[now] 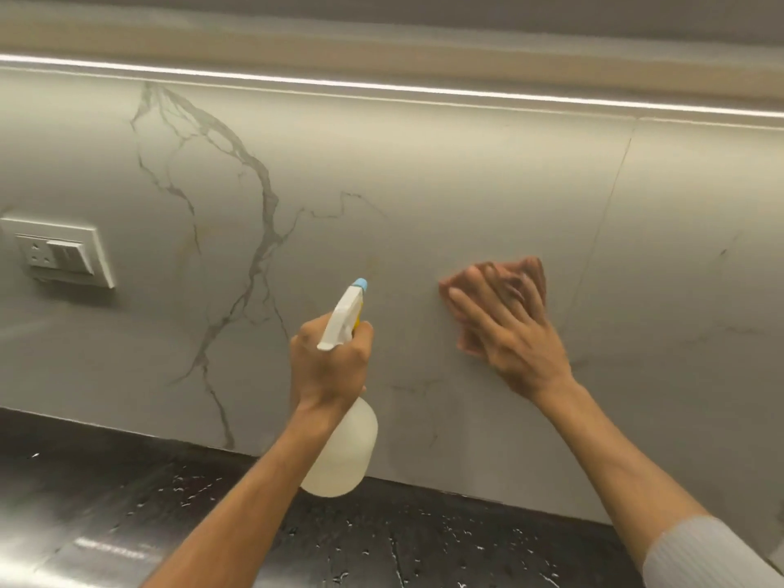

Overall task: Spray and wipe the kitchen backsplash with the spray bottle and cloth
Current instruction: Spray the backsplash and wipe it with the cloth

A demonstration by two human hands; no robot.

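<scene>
Two hands work at the backsplash (424, 184), a pale stone-look wall panel with grey veins (263, 197) on its left half.

1. Cloth (533, 269): reddish-brown and bunched, it lies flat against the backsplash, right of centre and in the panel's lower half. It is blurred in the picture.
2. Right hand (513, 333): the fingers are straight and spread, with the palm pressing the cloth onto the wall. The hand covers most of the cloth, so that only the top, left and lower edges show.
3. Bottle (352, 443): it is held upright in the air just in front of the backsplash, left of the cloth and apart from it. The body is translucent white, and neither contents nor fill level can be read through the wall. The sprayer head is white with a blue nozzle (361, 283) that points up and toward the wall.
4. Left hand (329, 362): it is wrapped round the bottle neck below the sprayer head. The fingers are on the far side, so whether one rests on the trigger cannot be told.
5. Seam (602, 231): a thin panel joint runs up the backsplash just right of the cloth.
6. Sleeve (704, 553): grey ribbed fabric on the right forearm.
7. Counter (127, 481): dark and glossy with white specks, it meets the foot of the backsplash.
8. Socket (59, 252): a white plate at the far left of the wall.
9. Light strip (382, 89): it is lit along the top edge of the backsplash.
</scene>
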